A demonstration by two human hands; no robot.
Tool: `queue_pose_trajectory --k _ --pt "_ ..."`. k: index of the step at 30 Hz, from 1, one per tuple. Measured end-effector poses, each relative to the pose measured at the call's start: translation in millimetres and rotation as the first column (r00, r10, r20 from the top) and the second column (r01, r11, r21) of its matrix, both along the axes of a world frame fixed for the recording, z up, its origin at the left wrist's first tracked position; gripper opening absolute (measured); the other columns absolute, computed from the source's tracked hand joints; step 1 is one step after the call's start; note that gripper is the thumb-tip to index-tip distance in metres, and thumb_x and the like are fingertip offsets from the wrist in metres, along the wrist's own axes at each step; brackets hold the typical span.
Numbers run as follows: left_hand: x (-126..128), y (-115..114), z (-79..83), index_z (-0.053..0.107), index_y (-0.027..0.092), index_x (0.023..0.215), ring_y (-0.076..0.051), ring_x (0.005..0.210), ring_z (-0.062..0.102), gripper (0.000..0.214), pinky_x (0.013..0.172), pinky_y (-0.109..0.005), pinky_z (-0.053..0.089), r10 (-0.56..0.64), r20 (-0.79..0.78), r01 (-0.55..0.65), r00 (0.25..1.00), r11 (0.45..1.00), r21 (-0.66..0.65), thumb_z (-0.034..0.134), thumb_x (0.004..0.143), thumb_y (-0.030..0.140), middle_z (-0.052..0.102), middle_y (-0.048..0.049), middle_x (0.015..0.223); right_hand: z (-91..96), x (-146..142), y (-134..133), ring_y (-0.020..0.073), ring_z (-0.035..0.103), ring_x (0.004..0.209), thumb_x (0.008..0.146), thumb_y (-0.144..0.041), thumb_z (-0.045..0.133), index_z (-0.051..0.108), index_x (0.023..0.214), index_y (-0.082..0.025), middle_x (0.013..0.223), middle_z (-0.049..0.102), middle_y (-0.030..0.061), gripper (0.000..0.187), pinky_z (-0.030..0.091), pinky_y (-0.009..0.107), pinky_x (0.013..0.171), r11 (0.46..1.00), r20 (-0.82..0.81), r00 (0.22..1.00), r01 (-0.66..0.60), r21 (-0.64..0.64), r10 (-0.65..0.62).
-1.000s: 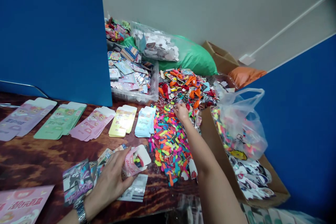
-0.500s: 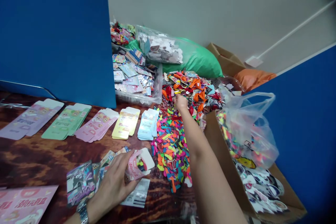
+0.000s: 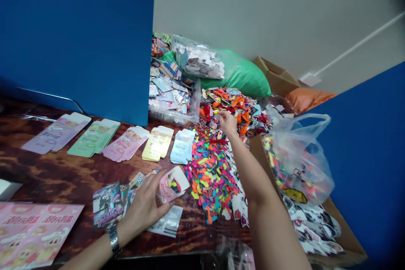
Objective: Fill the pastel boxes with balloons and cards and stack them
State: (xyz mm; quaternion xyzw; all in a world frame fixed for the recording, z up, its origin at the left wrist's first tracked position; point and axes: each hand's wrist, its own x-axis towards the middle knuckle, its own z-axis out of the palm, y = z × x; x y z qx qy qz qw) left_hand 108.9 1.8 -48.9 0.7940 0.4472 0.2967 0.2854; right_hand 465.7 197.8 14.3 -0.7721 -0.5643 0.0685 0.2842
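My left hand [image 3: 146, 202] is wrapped round a small pink paper box [image 3: 167, 192], its flap up and its mouth tilted toward the right. Bright bits show inside the box. My right arm is stretched forward, and my right hand [image 3: 228, 124] is at the near edge of a heap of mixed small trinkets [image 3: 240, 107], fingertips pinched together. What they hold is too small to make out. Between the hands spreads a pile of small, bright, uninflated balloons [image 3: 210, 173]. Beneath my left hand lie picture cards [image 3: 108, 204] and a clear packet [image 3: 167, 221].
Flat boxes in purple [image 3: 57, 133], green [image 3: 93, 137], pink [image 3: 126, 143], yellow [image 3: 157, 143] and blue [image 3: 182, 146] line the table. Behind stands a clear bin of cards [image 3: 174, 116]. A carton [image 3: 348, 236] with a plastic bag [image 3: 303, 164] is right; blue partitions [image 3: 76, 42] flank the table.
The view has shifted, so the table things appear farther right. My right hand stays at the trinket heap, with its fingers now pulled slightly back. My left hand still holds the pink box.
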Motion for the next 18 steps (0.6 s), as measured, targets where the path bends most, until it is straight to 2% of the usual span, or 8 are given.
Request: queue_pose_trajectory --k 4,8,9,12,13,15,18 --pt "3.4 -0.6 -0.4 0.037 0.021 0.142 -0.031 0.121 0.055 0.071 0.099 -0.046 0.048 0.007 0.033 -0.006 0.999 1.000 -0.021 0.068 0.080 0.039 0.056 -0.0138 0.130 11.1 -20.1 -27.2 0.0162 0.065 0.071 0.089 -0.028 0.045 0.065 0.109 -0.012 0.090 0.072 0.0070 0.032 0.051 0.027 0.066 0.995 -0.144 0.985 -0.090 0.049 0.096" --pt "1.7 4.4 2.2 0.042 0.019 0.137 -0.029 0.115 0.058 0.069 0.095 -0.044 0.050 0.092 0.044 -0.091 0.995 0.996 -0.025 0.070 0.077 0.039 0.059 -0.0128 0.125 26.1 -65.8 -67.8 0.0114 0.060 0.061 0.087 -0.035 0.050 0.065 0.109 -0.015 0.084 0.071 0.0029 0.033 0.047 0.022 0.056 0.966 -0.284 0.924 -0.253 0.047 0.256" --pt "0.6 6.2 3.6 0.042 0.019 0.136 -0.029 0.114 0.059 0.069 0.095 -0.043 0.050 0.110 0.042 -0.109 0.993 0.993 -0.034 0.071 0.077 0.039 0.059 -0.0122 0.124 29.6 -80.3 -79.8 0.0107 0.059 0.059 0.087 -0.035 0.052 0.066 0.107 -0.016 0.082 0.070 0.0017 0.031 0.046 0.021 0.054 0.944 -0.329 0.888 -0.328 0.036 0.321" --pt "-3.2 10.0 7.8 0.046 0.017 0.132 -0.028 0.113 0.058 0.067 0.096 -0.042 0.049 0.160 0.025 -0.159 0.987 0.986 -0.047 0.073 0.074 0.035 0.060 -0.0115 0.121 36.3 -124.3 -114.6 0.0111 0.062 0.063 0.087 -0.032 0.056 0.067 0.102 -0.017 0.083 0.071 0.0017 0.024 0.048 0.022 0.058 0.802 -0.454 0.711 -0.597 0.013 0.536" --pt "-4.3 10.2 8.8 0.046 0.016 0.131 -0.029 0.113 0.058 0.066 0.096 -0.042 0.048 0.170 0.023 -0.168 0.985 0.985 -0.049 0.074 0.073 0.034 0.060 -0.0118 0.120 37.2 -137.5 -124.6 0.0118 0.063 0.065 0.088 -0.029 0.056 0.067 0.100 -0.018 0.084 0.071 0.0018 0.020 0.049 0.023 0.060 0.756 -0.443 0.677 -0.655 0.003 0.588" --pt "-6.5 8.9 9.7 0.046 0.015 0.131 -0.029 0.113 0.057 0.067 0.097 -0.042 0.048 0.175 0.027 -0.173 0.984 0.984 -0.051 0.074 0.073 0.033 0.059 -0.0121 0.120 37.7 -159.3 -140.4 0.0138 0.066 0.073 0.089 -0.022 0.055 0.068 0.097 -0.019 0.085 0.072 0.0024 0.016 0.051 0.026 0.068 0.692 -0.308 0.663 -0.721 -0.020 0.682" --pt "-9.1 4.7 8.9 0.045 0.015 0.132 -0.029 0.112 0.057 0.067 0.096 -0.044 0.048 0.179 0.041 -0.177 0.983 0.983 -0.054 0.073 0.074 0.034 0.059 -0.0120 0.120 39.5 -178.9 -154.1 0.0161 0.067 0.082 0.091 -0.018 0.055 0.069 0.098 -0.020 0.092 0.073 0.0043 0.016 0.051 0.028 0.077 0.635 -0.060 0.636 -0.772 -0.031 0.769"
